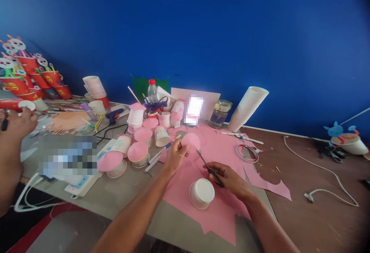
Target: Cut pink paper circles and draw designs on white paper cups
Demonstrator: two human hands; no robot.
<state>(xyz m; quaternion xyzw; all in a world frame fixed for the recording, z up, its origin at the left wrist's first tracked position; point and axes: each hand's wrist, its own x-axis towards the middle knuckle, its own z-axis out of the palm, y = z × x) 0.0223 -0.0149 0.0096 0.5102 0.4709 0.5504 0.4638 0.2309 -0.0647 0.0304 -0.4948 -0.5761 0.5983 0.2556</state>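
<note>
At the near centre of the counter (130,195): both of the person's own hands work over a large pink paper sheet (219,206) with ragged cut edges.
Left hand (173,156): grip pinched on a pink paper disc (190,142), which it holds up just above the sheet.
Right hand (228,177): grip closed round the handles of scissors (206,164), whose blades point up and left to the disc's lower edge.
Nearest thing: an upturned white paper cup (201,193) stands on the sheet, just beside the right hand on its near side.
Step in hand: judging by the blades at the rim, the disc's edge is being trimmed.
Next cut calls for: likely a small turn of the disc in the left grip, so that the blades can follow the curve with the fingers kept clear.
Left of the hands: several pink-topped cups (138,154) stand grouped, with a power strip (86,179) beyond them.
Far right: a leaning stack of white cups (248,108), a glass jar (219,113) and a tape roll (247,153).
Far left edge: another person's hand (15,123), well apart, below rows of red decorated cups (26,75).
</note>
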